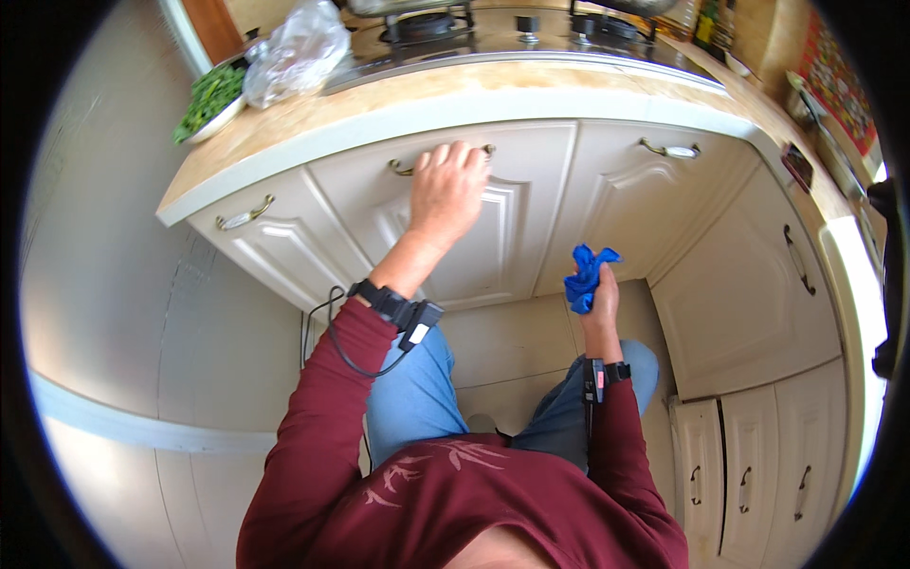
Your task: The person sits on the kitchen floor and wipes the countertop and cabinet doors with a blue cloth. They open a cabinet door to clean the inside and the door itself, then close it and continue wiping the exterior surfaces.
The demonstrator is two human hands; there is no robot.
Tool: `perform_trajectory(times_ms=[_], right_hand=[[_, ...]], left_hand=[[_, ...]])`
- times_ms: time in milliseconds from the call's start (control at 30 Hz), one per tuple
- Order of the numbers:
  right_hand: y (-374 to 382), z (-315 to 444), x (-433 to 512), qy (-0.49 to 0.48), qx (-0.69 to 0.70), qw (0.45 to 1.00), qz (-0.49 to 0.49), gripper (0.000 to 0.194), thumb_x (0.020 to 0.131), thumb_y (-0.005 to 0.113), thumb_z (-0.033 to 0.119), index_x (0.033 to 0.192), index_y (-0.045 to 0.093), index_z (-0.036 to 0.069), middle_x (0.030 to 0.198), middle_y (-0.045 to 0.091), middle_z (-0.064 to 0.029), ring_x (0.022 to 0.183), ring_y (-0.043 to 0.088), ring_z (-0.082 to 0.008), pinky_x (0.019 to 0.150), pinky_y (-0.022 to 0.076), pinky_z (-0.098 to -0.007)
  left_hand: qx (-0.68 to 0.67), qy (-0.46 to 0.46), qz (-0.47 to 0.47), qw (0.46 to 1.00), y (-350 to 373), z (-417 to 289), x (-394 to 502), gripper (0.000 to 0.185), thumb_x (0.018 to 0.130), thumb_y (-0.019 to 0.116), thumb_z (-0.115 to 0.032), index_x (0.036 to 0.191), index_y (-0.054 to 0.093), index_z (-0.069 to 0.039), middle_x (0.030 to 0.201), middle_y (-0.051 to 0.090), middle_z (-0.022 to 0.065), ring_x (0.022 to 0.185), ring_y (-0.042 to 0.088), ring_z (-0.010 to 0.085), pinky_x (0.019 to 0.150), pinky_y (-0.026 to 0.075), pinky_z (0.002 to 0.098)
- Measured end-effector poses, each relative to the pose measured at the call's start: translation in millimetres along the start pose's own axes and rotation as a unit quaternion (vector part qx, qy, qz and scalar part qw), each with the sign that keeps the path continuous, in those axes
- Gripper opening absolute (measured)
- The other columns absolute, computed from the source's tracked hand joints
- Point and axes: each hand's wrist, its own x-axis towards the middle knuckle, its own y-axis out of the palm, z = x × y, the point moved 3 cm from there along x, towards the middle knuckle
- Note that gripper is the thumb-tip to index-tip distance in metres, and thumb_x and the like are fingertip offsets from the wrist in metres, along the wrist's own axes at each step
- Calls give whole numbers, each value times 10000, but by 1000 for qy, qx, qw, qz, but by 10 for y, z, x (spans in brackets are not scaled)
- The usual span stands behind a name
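My left hand point(449, 186) is curled over the middle of a handle point(402, 168) on a cream cabinet door point(469, 242). Only the brass-coloured ends of that handle show past my fingers. Lower and to the right, my right hand point(605, 302) holds a crumpled blue cloth point(586, 279), whose loose corners stick up above the fingers. The cloth is apart from the door behind it. To the right of the gripped handle, the neighbouring door point(625, 192) has a white-and-brass handle point(670, 150).
Above the doors runs a worktop point(419, 80) with a gas hob point(490, 44). A clear plastic bag point(297, 53) and a bowl of leafy greens point(215, 99) stand at its left end. A phone point(798, 166) lies on the right-hand counter. A cable point(348, 355) loops from my left wrist.
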Motion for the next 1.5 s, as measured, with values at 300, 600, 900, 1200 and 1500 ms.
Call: perform_trajectory(times_ms=[300,600,900,1200,1500], right_hand=[[-151,183,-315,-36,29,999,6,403,1124,429,310,1381,564,31,1183,703,-129,988,683,-228,796,573,-364],[677,1690,-908,-285,-114,948,80,403,1113,525,292,1416,562,29,1319,667,-129,1095,680,-218,817,602,-353],[2383,1779,-1580,-374,-538,596,464,282,887,682,72,1158,732,7,1268,700,-180,1226,630,-344,1046,503,-432],[3123,1445,-1601,-306,-625,443,565,368,947,636,-23,1312,659,10,1447,596,-151,1435,488,-383,1160,440,-475],[3714,934,-1158,-328,-598,417,601,342,1010,554,17,1345,621,9,1494,543,-162,1456,453,-389,1168,413,-471]], left_hand=[[-89,-13,-47,995,-253,-17,-220,265,1000,636,-337,871,640,-106,889,603,48,865,566,260,769,402,416],[-148,9,-90,985,-533,11,-573,332,984,646,-350,760,586,-113,795,538,45,810,530,258,759,390,409],[-239,35,-145,960,-683,157,-840,321,903,713,-275,688,537,-114,734,499,53,735,513,263,732,406,419],[-279,39,-137,950,-758,185,-945,141,874,737,-264,855,679,-136,863,592,1,862,557,223,810,439,388],[-295,46,-164,940,-672,248,-1020,150,869,745,-249,808,673,-133,878,610,-7,890,564,208,844,439,383]])
